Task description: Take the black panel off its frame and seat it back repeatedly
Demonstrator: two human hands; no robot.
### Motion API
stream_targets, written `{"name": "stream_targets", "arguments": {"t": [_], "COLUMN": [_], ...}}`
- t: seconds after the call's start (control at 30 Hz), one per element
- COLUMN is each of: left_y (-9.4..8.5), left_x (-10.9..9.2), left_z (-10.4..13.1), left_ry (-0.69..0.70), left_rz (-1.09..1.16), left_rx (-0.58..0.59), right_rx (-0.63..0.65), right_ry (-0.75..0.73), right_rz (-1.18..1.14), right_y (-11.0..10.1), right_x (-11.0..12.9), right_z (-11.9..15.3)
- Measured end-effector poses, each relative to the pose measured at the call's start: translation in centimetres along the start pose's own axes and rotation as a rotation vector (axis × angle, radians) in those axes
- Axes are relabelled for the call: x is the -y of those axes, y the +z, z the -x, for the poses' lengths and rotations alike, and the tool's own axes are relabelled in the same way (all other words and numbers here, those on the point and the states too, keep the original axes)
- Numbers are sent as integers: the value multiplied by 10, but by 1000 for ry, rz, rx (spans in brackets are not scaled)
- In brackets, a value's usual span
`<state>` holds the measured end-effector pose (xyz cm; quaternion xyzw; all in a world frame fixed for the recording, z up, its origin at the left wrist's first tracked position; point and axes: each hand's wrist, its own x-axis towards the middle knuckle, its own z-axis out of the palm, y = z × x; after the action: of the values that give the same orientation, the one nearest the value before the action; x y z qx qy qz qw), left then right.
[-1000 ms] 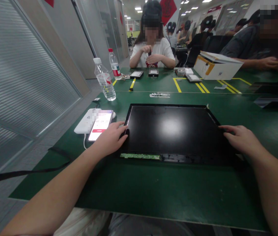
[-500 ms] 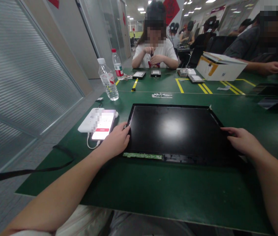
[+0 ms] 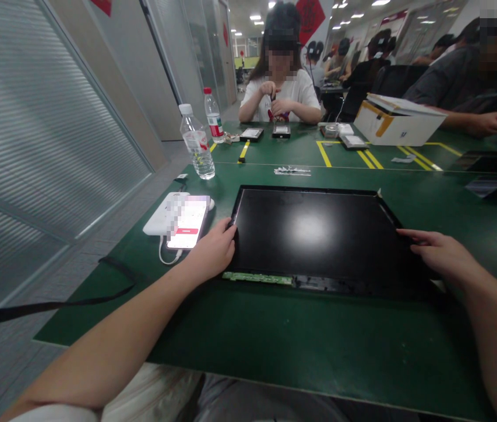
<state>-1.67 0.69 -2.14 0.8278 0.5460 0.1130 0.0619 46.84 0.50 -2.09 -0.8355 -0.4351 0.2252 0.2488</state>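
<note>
A black display panel [image 3: 319, 234] lies on the green table [image 3: 248, 334], its glossy face up with a bright reflection in the middle. Along its near edge runs a green circuit strip [image 3: 257, 278]. My left hand [image 3: 215, 249] grips the panel's left edge, fingers closed round the frame. At the right edge my right hand [image 3: 439, 252] holds the panel between thumb and fingers; its fingertips are partly hidden at the frame.
Left of the panel lie a lit phone [image 3: 188, 223] and a white power bank [image 3: 160, 214] with a cable. Two bottles [image 3: 198, 146] stand behind them. A person [image 3: 281, 88] sits opposite; a white box [image 3: 398, 120] stands at the back right.
The view has shifted slightly, so most things appear a little further right. Both hands remain on the panel's edges.
</note>
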Motion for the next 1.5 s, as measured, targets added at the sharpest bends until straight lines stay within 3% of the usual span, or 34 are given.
{"name": "stream_targets", "arguments": {"t": [0.27,0.5,0.7,0.97,1.23,1.37,1.5], "left_y": [-8,-6,-5,-1,-2,-8,-16], "left_x": [-10,-8,-7,9,15,11,-2], "left_z": [-2,-5,-5,-10,-14,-11,-7], "left_ry": [-118,-188,-229,-111,-95,-121,-325], "left_rz": [56,-5,9,82,160,388,864], "left_rx": [36,96,104,46,1,-71,-123], "right_rx": [3,-117,-181,-105,-71,-113,-145], "right_ry": [12,-58,-63,-84,-105,-101,-45], "right_rz": [12,99,86,106,126,190,183], "right_y": [4,2,-1,2,5,2,-2], "right_x": [-3,-20,-21,-24,-27,-22,-16], "right_z": [-1,-15,-15,-20,-19,-15,-12]}}
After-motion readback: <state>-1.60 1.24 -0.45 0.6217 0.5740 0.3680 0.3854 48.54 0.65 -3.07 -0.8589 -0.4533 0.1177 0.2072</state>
